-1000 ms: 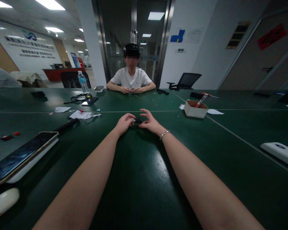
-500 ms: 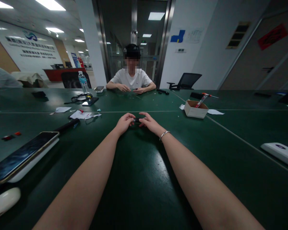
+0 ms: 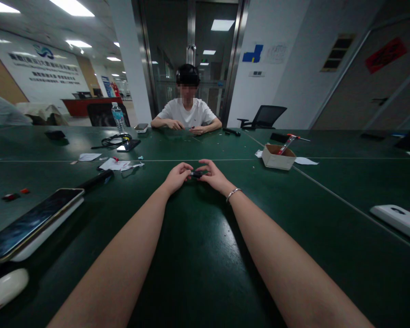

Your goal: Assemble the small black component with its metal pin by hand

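Piece (image 3: 196, 174): small, black
Left hand (image 3: 176, 177): fingers clamped on 1 end
Right hand (image 3: 217, 177): thumb and finger clamped opposite

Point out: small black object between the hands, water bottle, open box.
Small black object (image 3: 197, 174): head view, middle of its dark body.
Water bottle (image 3: 117, 114): head view, on its blue label.
Open box (image 3: 276, 162): head view, on its near wall.
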Tool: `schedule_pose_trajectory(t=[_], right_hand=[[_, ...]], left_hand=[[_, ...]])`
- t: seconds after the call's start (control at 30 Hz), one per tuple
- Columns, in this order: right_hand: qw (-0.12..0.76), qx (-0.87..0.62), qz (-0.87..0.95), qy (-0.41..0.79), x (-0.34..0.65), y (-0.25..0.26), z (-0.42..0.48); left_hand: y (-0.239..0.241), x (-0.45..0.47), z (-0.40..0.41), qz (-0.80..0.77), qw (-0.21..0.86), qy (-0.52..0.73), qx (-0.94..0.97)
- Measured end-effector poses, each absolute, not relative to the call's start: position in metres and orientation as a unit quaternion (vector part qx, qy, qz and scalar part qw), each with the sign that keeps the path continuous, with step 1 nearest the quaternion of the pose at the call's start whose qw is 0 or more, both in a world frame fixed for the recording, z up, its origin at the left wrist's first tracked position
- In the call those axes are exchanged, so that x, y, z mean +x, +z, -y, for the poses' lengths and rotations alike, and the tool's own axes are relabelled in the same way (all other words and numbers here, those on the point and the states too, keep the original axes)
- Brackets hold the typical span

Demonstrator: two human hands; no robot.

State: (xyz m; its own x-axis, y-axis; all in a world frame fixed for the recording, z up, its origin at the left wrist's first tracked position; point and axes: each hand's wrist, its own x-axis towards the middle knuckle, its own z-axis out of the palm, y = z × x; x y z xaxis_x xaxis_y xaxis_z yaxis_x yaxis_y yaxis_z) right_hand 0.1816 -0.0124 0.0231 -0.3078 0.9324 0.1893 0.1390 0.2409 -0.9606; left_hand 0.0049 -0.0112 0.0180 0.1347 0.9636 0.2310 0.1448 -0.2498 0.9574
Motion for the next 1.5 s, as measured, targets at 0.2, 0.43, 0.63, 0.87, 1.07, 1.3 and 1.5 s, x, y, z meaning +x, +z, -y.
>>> schedule_pose_trajectory(t=[0.2,0.43,0.63,0.87,1.07,1.3,1.5], right_hand=[[0.423,-0.445,0.642,0.460,0.1837,0.0246,0.0126],[0.436,-0.428,0.651,0.450,0.1809,0.0240,0.0123],[0.456,-0.429,0.640,0.445,0.1860,0.0233,0.0132],[0.432,-0.437,0.671,0.414,0.1803,0.0188,0.0109],[0.432,-0.460,0.640,0.439,0.1819,0.0233,0.0126],[0.419,-0.436,0.668,0.433,0.1799,0.0218,0.0108],[0.414,-0.419,0.682,0.434,0.1821,0.0190,0.0059]], left_hand=[[0.0176,0.0049,0.0104,-0.441,0.416,0.490,0.627],[0.0194,0.0052,0.0114,-0.445,0.415,0.488,0.626],[0.0188,0.0054,0.0109,-0.441,0.411,0.498,0.623],[0.0177,0.0043,0.0099,-0.439,0.411,0.491,0.630],[0.0195,0.0043,0.0115,-0.440,0.410,0.494,0.629],[0.0150,0.0032,0.0107,-0.459,0.393,0.467,0.645],[0.0129,0.0012,0.0094,-0.482,0.383,0.428,0.662]])
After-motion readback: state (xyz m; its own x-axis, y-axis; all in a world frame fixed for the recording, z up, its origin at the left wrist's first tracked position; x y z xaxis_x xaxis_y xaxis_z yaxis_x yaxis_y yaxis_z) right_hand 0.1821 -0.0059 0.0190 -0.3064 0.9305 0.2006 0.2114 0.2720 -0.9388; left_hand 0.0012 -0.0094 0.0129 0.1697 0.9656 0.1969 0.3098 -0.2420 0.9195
